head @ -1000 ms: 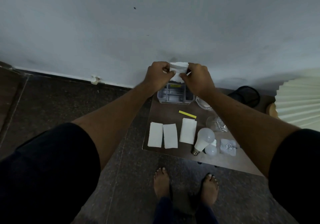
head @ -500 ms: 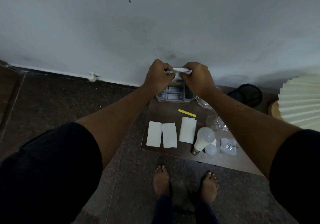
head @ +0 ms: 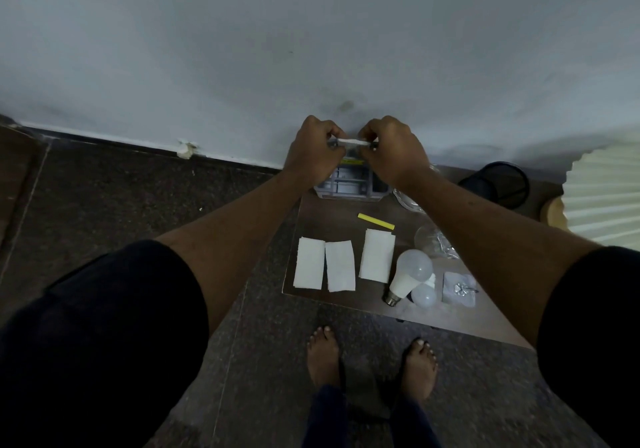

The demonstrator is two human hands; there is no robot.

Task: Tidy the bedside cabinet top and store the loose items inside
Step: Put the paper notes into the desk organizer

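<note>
My left hand (head: 314,152) and my right hand (head: 395,151) both pinch a small white folded tissue (head: 353,142), held edge-on above a grey compartment box (head: 349,187) at the back of the brown cabinet top (head: 332,222). Three folded white tissues (head: 341,265) lie side by side near the front edge. A yellow strip (head: 375,221) lies behind them. A large white bulb (head: 410,274) and a small round bulb (head: 424,295) lie to the right, beside a white packet with a metal hook (head: 459,289).
A clear plastic bag (head: 434,241) lies under my right forearm. A black mesh cup (head: 498,184) stands at the back right, next to a pleated cream lampshade (head: 602,201). The white wall rises right behind the cabinet. My bare feet (head: 370,357) stand on the dark floor.
The tissue in my hands has been folded down from an upright sheet into a thin flat strip. Both hands have sunk slightly toward the grey box.
</note>
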